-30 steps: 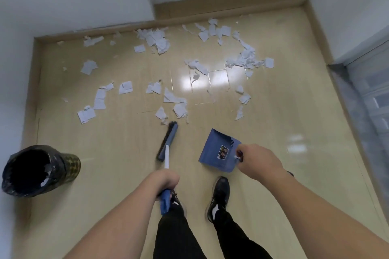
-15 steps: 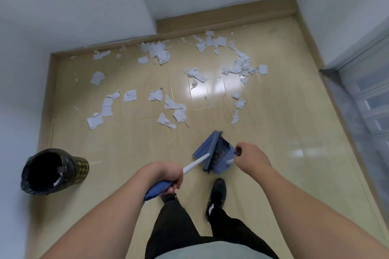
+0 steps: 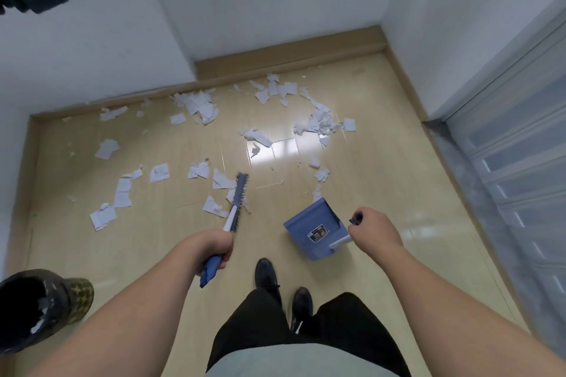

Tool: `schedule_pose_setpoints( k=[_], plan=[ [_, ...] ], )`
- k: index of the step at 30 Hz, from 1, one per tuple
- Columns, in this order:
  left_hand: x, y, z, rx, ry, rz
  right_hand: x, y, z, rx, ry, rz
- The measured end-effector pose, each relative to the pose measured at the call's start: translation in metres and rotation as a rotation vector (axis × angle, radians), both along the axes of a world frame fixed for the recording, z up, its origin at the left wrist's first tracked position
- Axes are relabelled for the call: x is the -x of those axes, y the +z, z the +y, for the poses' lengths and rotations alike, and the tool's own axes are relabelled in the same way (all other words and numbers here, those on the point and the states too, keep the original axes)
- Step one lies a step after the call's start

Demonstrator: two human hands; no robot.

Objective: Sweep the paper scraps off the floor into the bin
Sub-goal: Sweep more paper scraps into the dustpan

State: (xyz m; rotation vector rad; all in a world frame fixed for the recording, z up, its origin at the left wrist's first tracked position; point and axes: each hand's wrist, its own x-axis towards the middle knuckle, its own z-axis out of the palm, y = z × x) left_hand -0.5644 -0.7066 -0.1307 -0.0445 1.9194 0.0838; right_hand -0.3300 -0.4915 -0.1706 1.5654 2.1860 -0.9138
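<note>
Head view caught the left hand [image 3: 211,246] gripping the brush [image 3: 237,199], bristles among paper scraps [image 3: 196,107] just beyond the dustpan [image 3: 315,231], whose handle the right hand [image 3: 372,231] clutched; bin [image 3: 39,306] well left of it.

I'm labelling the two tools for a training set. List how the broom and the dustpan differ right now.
The broom is long and thin with a white shaft; the dustpan is a broad, boxy scoop. The left hand grips the broom, the right hand grips the dustpan's handle. The broom's head reaches the paper scraps; the dustpan sits on bare floor nearer the shoes. Both are blue.
</note>
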Motion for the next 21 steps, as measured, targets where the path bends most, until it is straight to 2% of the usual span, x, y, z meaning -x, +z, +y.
schedule_pose_setpoints(
  k=[4,8,14,18,21],
  plan=[
    [0.008,-0.001,0.053,-0.055,0.236,-0.05,-0.008,-0.001,0.044,-0.04,-0.099,0.015],
    [0.005,-0.006,0.115,-0.069,0.286,-0.067,-0.023,-0.008,0.1,-0.002,-0.141,0.04],
    [0.012,-0.022,0.188,0.022,0.002,-0.027,-0.033,-0.022,0.169,0.092,0.052,-0.039],
    [0.011,-0.075,0.251,0.163,-0.317,-0.072,-0.023,-0.042,0.22,0.06,0.037,-0.029],
    [-0.014,-0.095,0.281,0.196,-0.404,-0.148,-0.01,-0.051,0.243,0.038,0.046,-0.039]
  ],
)
